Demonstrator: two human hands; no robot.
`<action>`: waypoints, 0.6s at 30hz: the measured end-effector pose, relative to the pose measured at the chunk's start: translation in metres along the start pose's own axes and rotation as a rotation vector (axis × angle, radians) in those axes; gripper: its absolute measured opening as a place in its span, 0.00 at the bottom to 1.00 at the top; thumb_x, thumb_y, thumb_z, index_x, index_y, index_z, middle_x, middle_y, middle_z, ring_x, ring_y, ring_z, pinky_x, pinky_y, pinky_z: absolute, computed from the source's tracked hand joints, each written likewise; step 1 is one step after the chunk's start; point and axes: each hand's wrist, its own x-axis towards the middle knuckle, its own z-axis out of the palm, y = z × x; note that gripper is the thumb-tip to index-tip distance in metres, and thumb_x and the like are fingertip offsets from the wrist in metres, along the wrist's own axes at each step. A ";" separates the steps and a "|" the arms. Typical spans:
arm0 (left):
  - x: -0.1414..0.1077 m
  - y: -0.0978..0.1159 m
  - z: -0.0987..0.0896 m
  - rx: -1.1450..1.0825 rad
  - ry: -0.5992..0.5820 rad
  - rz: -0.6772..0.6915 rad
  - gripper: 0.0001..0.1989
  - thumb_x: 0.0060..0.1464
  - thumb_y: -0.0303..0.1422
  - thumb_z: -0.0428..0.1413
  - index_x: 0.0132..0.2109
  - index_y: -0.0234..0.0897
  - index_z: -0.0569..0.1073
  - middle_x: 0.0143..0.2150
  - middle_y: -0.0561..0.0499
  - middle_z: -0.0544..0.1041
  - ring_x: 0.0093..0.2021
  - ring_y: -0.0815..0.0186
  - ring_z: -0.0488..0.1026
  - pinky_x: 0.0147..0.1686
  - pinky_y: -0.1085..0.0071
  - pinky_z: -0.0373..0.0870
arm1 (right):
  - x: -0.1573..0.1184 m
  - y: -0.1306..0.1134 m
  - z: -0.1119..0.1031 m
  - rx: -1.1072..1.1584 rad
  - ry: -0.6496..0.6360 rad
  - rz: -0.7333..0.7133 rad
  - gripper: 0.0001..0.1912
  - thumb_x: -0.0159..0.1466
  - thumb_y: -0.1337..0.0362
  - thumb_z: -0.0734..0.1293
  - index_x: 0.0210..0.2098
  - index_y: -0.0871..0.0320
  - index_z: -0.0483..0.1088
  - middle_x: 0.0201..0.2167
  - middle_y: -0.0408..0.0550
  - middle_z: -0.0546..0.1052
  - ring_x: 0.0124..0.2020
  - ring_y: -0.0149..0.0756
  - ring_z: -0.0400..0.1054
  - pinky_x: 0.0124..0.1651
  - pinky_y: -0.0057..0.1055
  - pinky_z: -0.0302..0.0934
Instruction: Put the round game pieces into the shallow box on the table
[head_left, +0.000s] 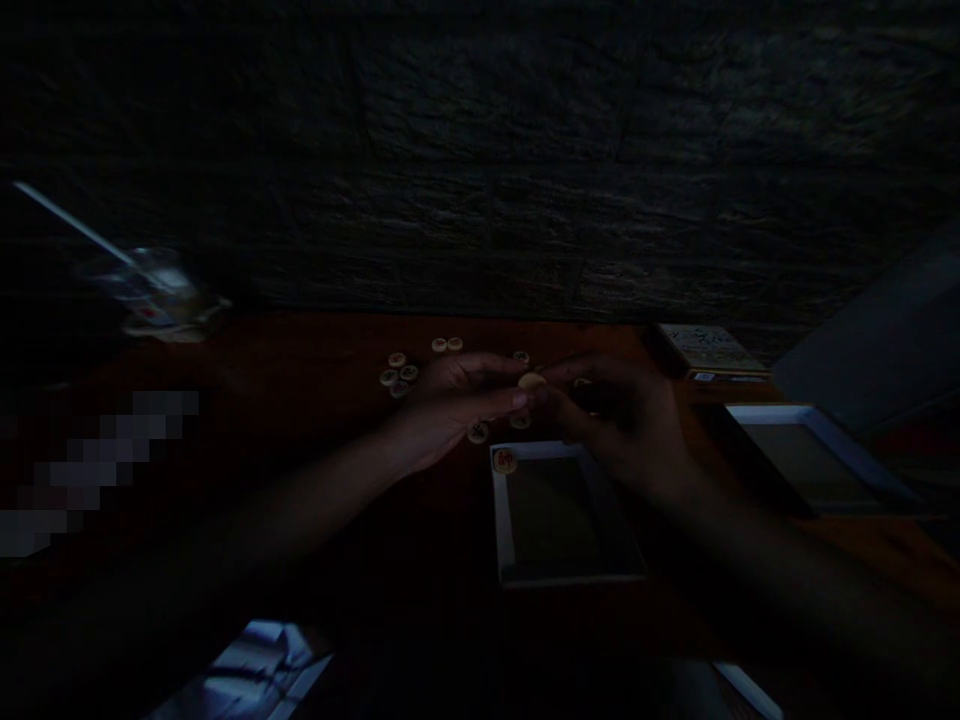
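The light is very dim. In the head view, my left hand (450, 405) and my right hand (630, 420) meet above the table, their fingertips closed on a round, pale Chinese chess piece (532, 382). More round pieces lie around my hands: a cluster (398, 374) to the left, a pair (447, 344) behind, and a dark-marked piece (478, 432) just in front of my left hand. Below my hands is a shallow open box (504, 530) with a white rim. A red-marked piece (505, 460) sits in its far left corner.
A second shallow tray (780, 410) stands at the right, with a printed box (712, 350) behind it. A clear plastic cup with a straw (161, 290) is at the far left. A rough stone wall (480, 210) closes off the table's back.
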 end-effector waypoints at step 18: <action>0.001 -0.007 -0.006 0.255 0.005 0.200 0.14 0.51 0.34 0.72 0.45 0.39 0.85 0.44 0.46 0.86 0.41 0.63 0.83 0.42 0.70 0.78 | 0.005 0.002 0.003 0.318 -0.064 0.321 0.18 0.59 0.51 0.78 0.37 0.60 0.80 0.27 0.47 0.82 0.17 0.27 0.70 0.19 0.22 0.65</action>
